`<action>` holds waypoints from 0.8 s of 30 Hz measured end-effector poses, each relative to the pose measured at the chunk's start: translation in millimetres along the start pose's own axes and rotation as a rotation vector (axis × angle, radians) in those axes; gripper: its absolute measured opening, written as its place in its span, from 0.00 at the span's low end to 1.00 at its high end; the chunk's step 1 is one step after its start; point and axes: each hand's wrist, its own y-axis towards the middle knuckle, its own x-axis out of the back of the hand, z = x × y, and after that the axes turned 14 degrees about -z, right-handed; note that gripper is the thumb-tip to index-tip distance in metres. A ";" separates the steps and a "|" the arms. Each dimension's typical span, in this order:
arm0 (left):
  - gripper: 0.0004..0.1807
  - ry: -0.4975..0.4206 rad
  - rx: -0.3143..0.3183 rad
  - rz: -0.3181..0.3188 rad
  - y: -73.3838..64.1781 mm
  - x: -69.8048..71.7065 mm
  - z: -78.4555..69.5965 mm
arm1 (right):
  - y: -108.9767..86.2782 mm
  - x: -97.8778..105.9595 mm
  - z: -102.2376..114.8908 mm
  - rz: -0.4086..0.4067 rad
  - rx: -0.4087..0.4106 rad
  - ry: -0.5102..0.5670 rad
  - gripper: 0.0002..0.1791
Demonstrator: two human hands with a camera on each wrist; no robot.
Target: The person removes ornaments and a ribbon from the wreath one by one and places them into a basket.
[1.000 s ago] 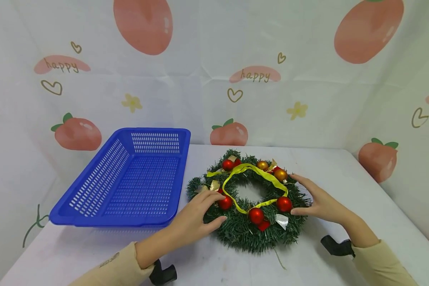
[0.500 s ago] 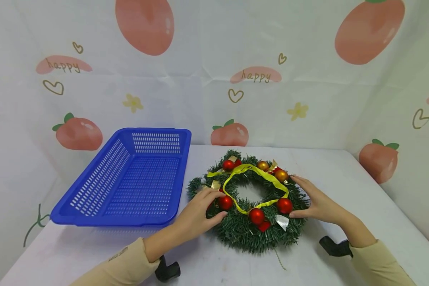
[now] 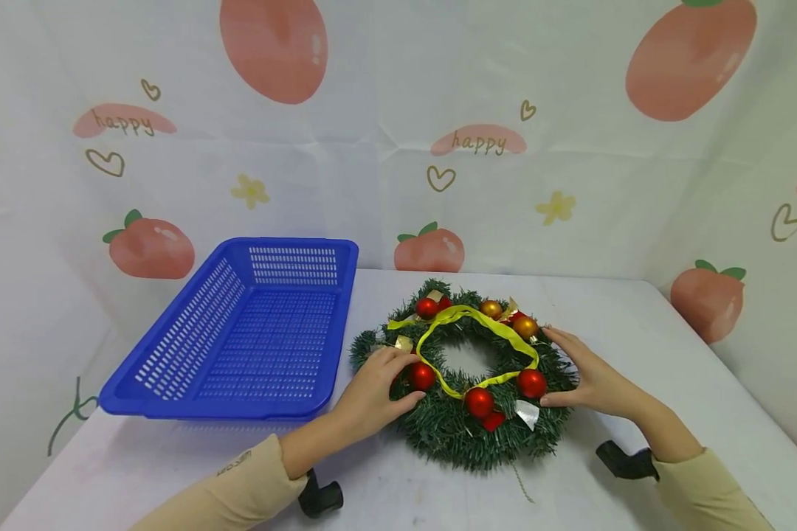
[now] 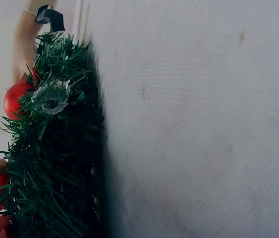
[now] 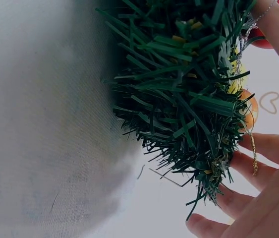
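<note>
Green tinsel wreath point(image 3: 448, 431) lies flat on the white surface point(image 3: 637, 324), beside the blue perforated plastic basket point(image 3: 342, 317). Apparently done: round glossy baubles point(image 3: 480, 403) seated on it. Apparently left: securing the looped yellow fabric ribbon point(image 3: 499, 330); fastening unconfirmed. Left hand point(image 3: 375, 391): bent about one shiny red bauble point(image 3: 421, 377); pinch indeterminable. Right hand point(image 3: 594, 376): grip open, fingers spread at the wreath's edge.

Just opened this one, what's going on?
A person's left grip straddles a red ball on the left side of a decorated green wreath, while the right grip touches its right edge. The wreath lies on a white table, with a yellow ribbon looped loosely on top. A blue basket sits to the left.
</note>
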 end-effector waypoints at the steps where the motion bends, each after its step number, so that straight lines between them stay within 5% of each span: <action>1: 0.25 -0.002 -0.002 0.000 0.3 -0.6 -0.1 | -0.2 0.5 0.6 0.000 0.000 0.000 0.57; 24: 0.22 -0.035 0.017 -0.010 1.4 3.2 -2.4 | 0.8 0.4 0.1 0.000 0.015 -0.006 0.57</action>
